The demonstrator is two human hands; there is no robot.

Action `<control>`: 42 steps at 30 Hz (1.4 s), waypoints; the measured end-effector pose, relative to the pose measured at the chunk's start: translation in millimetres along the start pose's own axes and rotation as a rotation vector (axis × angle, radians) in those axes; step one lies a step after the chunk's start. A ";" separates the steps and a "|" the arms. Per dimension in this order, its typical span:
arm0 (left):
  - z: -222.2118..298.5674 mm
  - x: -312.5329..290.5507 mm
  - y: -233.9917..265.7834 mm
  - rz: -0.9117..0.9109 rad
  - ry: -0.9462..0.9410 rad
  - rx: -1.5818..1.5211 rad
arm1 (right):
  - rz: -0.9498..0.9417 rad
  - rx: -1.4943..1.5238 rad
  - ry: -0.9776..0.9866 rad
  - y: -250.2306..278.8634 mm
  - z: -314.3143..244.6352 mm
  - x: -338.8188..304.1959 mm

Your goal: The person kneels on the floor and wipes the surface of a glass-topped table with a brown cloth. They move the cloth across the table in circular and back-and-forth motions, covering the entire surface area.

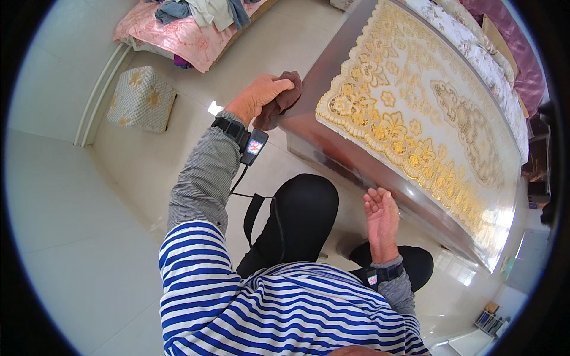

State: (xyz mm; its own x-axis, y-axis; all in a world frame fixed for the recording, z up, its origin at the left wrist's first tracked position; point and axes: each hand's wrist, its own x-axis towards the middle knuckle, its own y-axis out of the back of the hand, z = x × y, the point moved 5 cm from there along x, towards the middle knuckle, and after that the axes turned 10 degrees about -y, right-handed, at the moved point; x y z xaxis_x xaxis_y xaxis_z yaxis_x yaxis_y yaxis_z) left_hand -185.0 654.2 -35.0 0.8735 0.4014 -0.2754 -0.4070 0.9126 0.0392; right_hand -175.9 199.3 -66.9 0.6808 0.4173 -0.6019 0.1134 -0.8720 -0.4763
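My left hand (259, 99) is closed on a bunched brown cloth (278, 107). The cloth lies against the near left corner of a dark brown, glossy table (314, 127) and hangs partly over its edge. My right hand (382, 222) is beside the table's near side, palm turned up, fingers slightly bent and apart from anything; it holds nothing. Covering most of the tabletop is a white and gold lace tablecloth (409, 89) with a scalloped border.
At the upper left a bed with a pink cover (178, 37) carries piled clothes (205, 12). A stool under a patterned cloth (141, 99) stands by the left wall. Floral bedding (475, 41) lies beyond the table. A black cable (240, 181) hangs from my left wrist.
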 end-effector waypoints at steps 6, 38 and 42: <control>-10.0 3.4 -3.9 0.028 0.009 -0.082 | -0.021 -0.083 -0.119 -18.1 -3.1 -14.6; -56.9 -84.0 45.1 0.095 -0.006 -0.500 | -0.132 -1.996 1.111 -211.8 -37.5 83.6; -42.0 -58.9 46.5 0.129 -0.048 -0.677 | -0.124 -1.999 1.120 -212.9 -37.4 82.8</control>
State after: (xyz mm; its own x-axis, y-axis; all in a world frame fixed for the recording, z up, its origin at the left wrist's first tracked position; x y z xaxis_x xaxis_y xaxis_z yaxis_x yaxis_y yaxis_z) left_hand -266.6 669.6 -57.3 0.8112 0.5209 -0.2656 -0.5722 0.6140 -0.5436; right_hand -116.6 410.0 8.6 0.5312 0.8279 0.1799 0.0200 -0.2246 0.9742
